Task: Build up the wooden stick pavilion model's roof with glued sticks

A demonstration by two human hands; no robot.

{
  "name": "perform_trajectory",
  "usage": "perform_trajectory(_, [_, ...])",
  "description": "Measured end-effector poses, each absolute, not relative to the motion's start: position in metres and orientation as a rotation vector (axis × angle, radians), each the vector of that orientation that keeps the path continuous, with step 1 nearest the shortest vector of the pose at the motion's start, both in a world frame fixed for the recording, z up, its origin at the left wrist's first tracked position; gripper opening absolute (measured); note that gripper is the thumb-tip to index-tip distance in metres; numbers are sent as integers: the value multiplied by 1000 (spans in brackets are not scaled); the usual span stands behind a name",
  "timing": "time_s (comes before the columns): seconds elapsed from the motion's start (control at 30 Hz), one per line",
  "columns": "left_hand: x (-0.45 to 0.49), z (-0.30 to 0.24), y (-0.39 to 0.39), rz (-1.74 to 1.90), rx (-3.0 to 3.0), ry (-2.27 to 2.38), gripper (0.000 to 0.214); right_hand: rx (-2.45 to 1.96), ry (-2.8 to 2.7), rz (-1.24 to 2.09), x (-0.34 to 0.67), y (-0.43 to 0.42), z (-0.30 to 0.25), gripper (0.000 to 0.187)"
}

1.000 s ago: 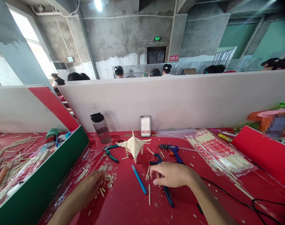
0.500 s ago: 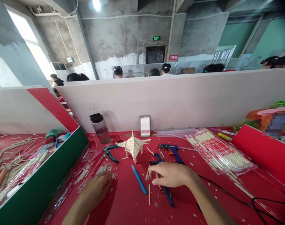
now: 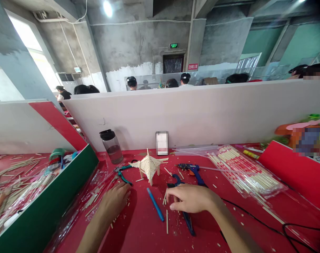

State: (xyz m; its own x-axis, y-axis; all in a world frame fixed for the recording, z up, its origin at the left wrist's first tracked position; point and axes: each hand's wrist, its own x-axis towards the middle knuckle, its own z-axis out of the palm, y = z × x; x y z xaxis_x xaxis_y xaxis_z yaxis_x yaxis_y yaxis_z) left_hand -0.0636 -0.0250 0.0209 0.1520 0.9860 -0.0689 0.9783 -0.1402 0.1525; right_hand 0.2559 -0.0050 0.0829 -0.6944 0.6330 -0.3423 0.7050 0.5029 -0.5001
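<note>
My left hand (image 3: 116, 199) is palm down on the red table, its fingers lying forward, loosely bent and holding nothing visible. Its fingertips come close to the teal-handled pliers (image 3: 124, 178). Over a dark blue cutting tool (image 3: 188, 224) hangs my right hand (image 3: 194, 198), thumb and forefinger apart, nothing seen between them; its other fingers are partly hidden. Between and beyond the hands stands a small pavilion-like model of wooden sticks (image 3: 149, 167) with a pointed top. A blue pen (image 3: 155, 205) and a loose stick (image 3: 167, 221) lie between my hands.
A blue glue gun (image 3: 191, 169) lies beyond my right hand, its cable running right. Bagged sticks (image 3: 246, 172) are further right. A water bottle (image 3: 112, 147) and a phone (image 3: 162, 143) stand by the white partition (image 3: 191, 116). A green divider (image 3: 49, 196) bounds the left.
My left hand has moved forward and slightly right, toward the pliers, uncovering wood scraps nearer me. My right hand has hardly moved. The view has tilted up slightly.
</note>
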Motion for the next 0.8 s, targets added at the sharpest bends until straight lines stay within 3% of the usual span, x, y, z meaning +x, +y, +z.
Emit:
perform_trajectory(0.2, [-63, 0, -22, 127, 2248, 1993, 24, 1179, 2631, -947, 255, -6, 81, 27])
perform_trajectory(0.37, [-54, 4, -32, 579, 2185, 1686, 21, 1144, 2682, -1016, 248, -7, 77, 22])
perform_trajectory(0.6, [-11, 20, -57, 1127, 1734, 1355, 12, 1168, 2873, -1508, 215, -13, 58, 16])
perform_trajectory(0.8, [-2, 15, -63, 1298, 1629, 1339, 5, 1249, 2915, -1868, 191, -18, 42, 8])
